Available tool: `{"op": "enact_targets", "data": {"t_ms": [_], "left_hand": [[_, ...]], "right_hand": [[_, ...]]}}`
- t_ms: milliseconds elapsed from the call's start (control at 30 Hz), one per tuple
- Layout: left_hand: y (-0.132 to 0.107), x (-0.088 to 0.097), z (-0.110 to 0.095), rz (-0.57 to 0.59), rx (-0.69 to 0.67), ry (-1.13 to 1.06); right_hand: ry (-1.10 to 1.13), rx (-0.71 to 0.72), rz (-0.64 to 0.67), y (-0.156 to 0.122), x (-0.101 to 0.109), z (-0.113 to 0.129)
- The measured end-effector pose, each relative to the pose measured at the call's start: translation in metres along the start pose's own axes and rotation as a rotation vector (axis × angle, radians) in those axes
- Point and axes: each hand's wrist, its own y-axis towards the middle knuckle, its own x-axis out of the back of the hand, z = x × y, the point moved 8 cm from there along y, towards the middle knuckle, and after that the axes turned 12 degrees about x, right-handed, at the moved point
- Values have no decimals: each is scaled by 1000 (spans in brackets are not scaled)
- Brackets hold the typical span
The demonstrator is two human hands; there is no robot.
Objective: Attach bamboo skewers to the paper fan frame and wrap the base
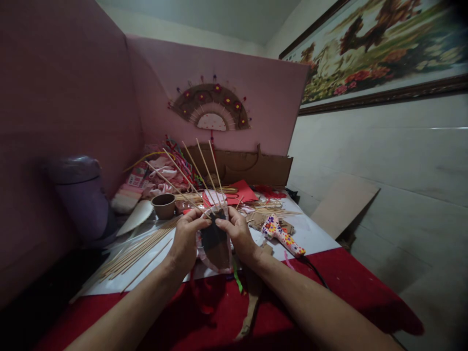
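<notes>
Between my hands is a dark, cloth-edged panel (pixel 215 241) with pale, gauzy trim around its sides. Several thin wooden sticks (pixel 200 161) fan upward and outward from its top edge. My left hand (pixel 186 239) grips the panel's left upper side, thumb pressed on its face. On the opposite side my right hand (pixel 239 234) holds it the same way, with the two thumbs almost meeting. The fingers behind the panel are hidden, and so are the lower ends of the sticks.
Loose sticks (pixel 137 251) lie on white sheeting at left, near a brown cup (pixel 163 205) and purple tumbler (pixel 86 195). A flower-patterned glue gun (pixel 283 236) rests at right. Red paper (pixel 242 192) lies behind my hands; a decorated fan (pixel 214 105) hangs on the pink partition.
</notes>
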Motion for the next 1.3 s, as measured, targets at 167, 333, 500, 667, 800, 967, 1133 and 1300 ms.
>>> {"op": "enact_targets", "data": {"t_ms": [167,333,500,667,800,967,1133,1300], "left_hand": [[-2,-5,-2,37,23,-27],[-4,-9,-5,77,31,-93],[-3,-13,-3,130,26,-149],[-4,-14,-7,92,-2,-139],[-4,0,-14,-58,-61,-137],[-9,26,-30,-334,-308,14],[-17,16,-40,-286,-412,147],[-25,7,-43,-270,-398,187]], "right_hand": [[3,3,-18,0,1,1],[3,-2,-36,0,4,-1],[-20,-25,-50,1,7,-5],[82,-60,-79,1,6,-7],[162,-105,-120,0,8,-13],[116,-115,-130,-1,12,-19],[44,-91,-137,1,14,-19],[-37,-51,-133,2,15,-13]]}}
